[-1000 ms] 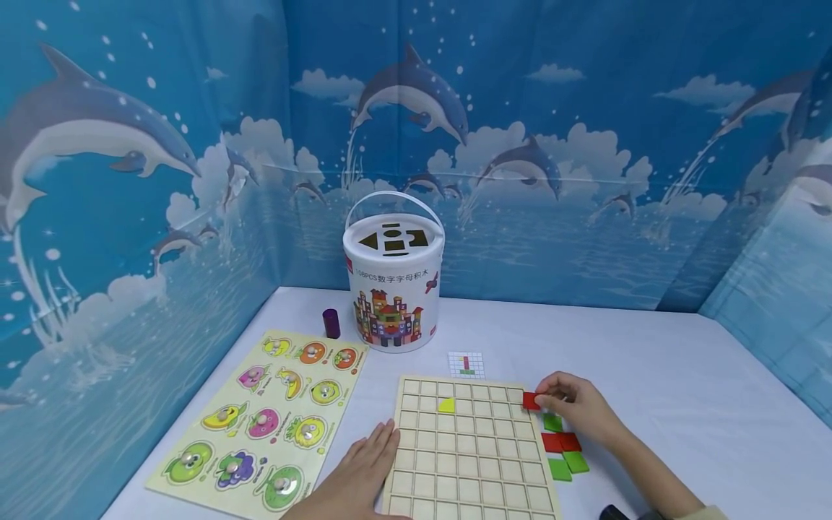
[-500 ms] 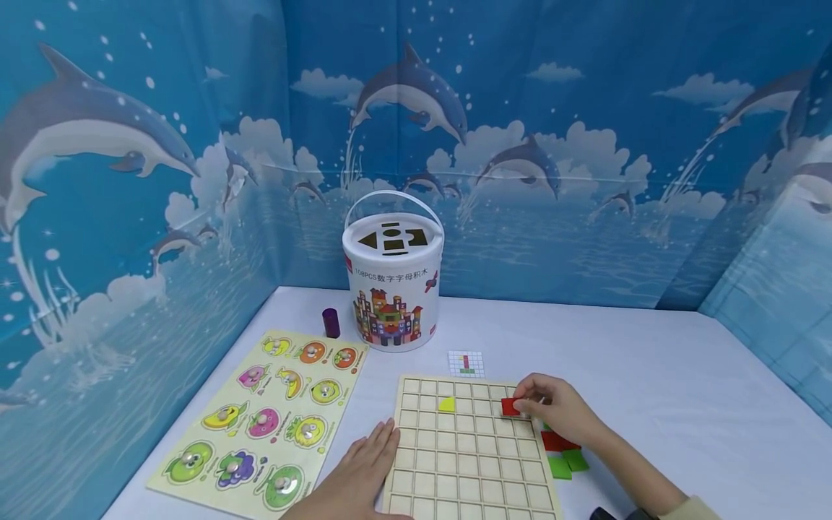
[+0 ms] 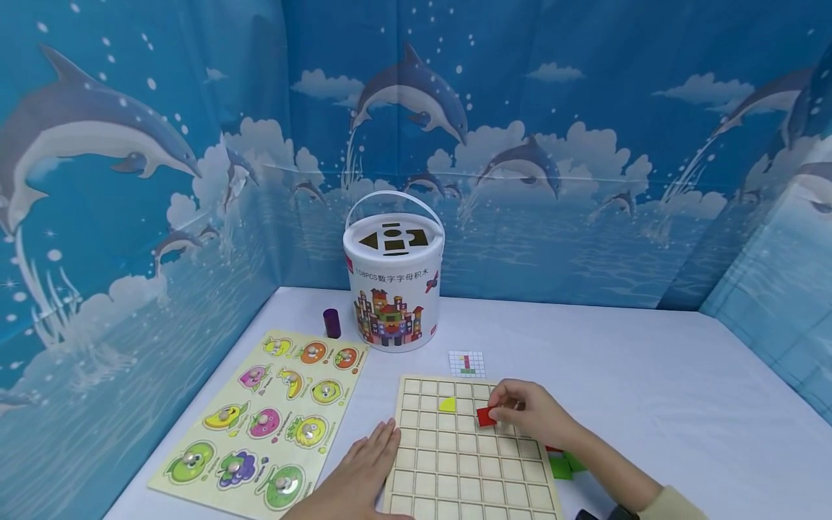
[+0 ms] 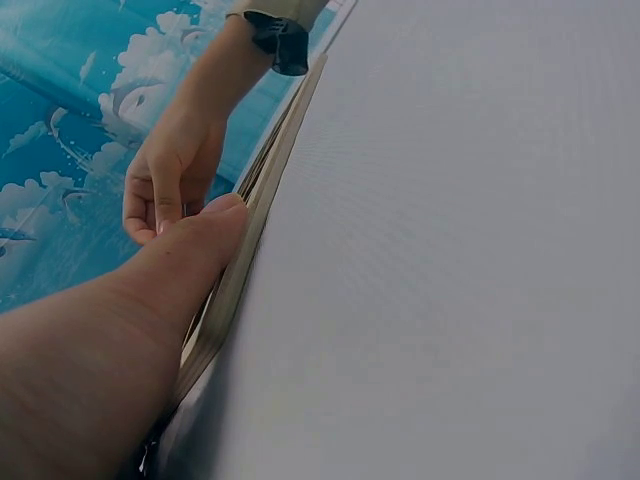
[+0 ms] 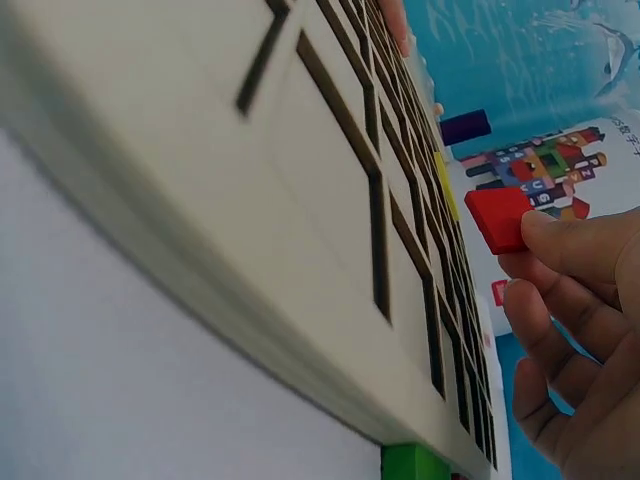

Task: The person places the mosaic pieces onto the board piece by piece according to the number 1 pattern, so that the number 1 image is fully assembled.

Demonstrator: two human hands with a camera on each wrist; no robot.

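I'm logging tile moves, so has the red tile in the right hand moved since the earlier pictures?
Yes. In the head view, the red tile moved left over the wooden grid board, from its right edge toward the yellow quarter-circle piece.

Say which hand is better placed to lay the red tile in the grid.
Right, probably: the right hand pinches the red square tile over the wooden grid board, while the left hand rests at the board's left edge, away from the tile.
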